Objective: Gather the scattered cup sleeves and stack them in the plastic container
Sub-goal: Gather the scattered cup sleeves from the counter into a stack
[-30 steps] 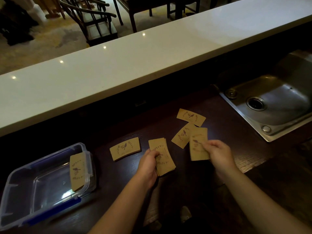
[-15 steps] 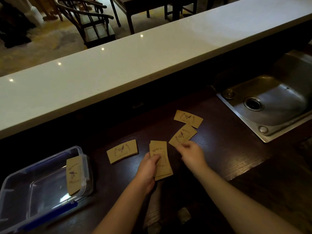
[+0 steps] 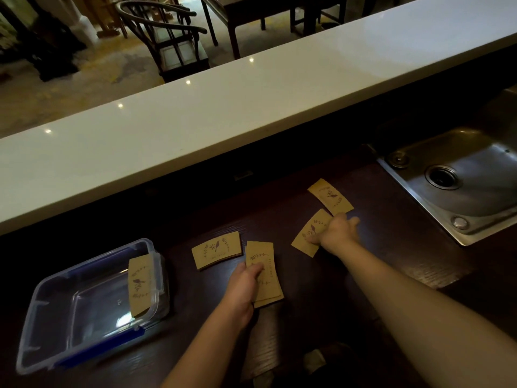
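head view looks down on a dark wooden counter. left hand is closed around a small stack of cup sleeves, thumb on top, the stack sticking out toward 12 o'clock from the palm. right hand reaches forward, fingers bent down onto a loose sleeve that lies at 9 o'clock of the hand, its near edge under the thumb; whether the sleeve is lifted or only pressed i cannot tell. another sleeve lies flat at 12 o'clock of the right hand, just beside the fingertips. 1 more sleeve lies flat at 10 o'clock of the left hand, just beside the held stack. plastic container sits at 9 o'clock of the left hand, well apart, with 1 sleeve in the container leaning against its right wall. steel sink is at 2 o'clock of the right hand.
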Action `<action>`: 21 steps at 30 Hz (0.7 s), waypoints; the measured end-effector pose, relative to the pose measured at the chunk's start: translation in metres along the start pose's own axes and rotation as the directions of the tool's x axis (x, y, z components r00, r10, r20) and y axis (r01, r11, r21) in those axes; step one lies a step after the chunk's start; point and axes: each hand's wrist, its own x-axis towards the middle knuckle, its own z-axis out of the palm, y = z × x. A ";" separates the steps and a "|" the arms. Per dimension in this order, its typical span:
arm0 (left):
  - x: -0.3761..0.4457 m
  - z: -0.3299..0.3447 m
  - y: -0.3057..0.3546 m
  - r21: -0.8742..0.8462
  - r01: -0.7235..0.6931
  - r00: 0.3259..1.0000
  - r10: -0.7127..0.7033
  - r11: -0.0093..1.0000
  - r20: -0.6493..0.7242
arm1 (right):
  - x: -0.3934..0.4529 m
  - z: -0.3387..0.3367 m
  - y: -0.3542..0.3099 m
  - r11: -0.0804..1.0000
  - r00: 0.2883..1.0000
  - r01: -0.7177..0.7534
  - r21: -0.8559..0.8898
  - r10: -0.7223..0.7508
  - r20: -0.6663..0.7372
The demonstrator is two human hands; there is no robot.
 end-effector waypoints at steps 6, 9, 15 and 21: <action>0.002 -0.004 0.004 -0.014 0.010 0.999 -0.011 1.000 -0.046 | -0.004 -0.005 0.004 0.697 0.984 0.039 0.716 -0.153 0.096; 0.004 -0.002 0.006 -0.021 0.010 0.998 -0.011 1.000 -0.062 | -0.024 -0.014 -0.003 0.539 0.909 -0.029 0.842 -0.336 0.247; 0.000 0.024 0.012 -0.136 0.061 0.992 -0.045 0.989 0.117 | -0.043 0.011 -0.009 0.767 0.849 0.255 0.588 -0.469 0.243; 0.003 0.031 0.009 -0.036 0.020 0.983 -0.013 0.999 0.181 | -0.025 0.014 0.000 0.832 0.891 0.344 0.435 -0.435 0.127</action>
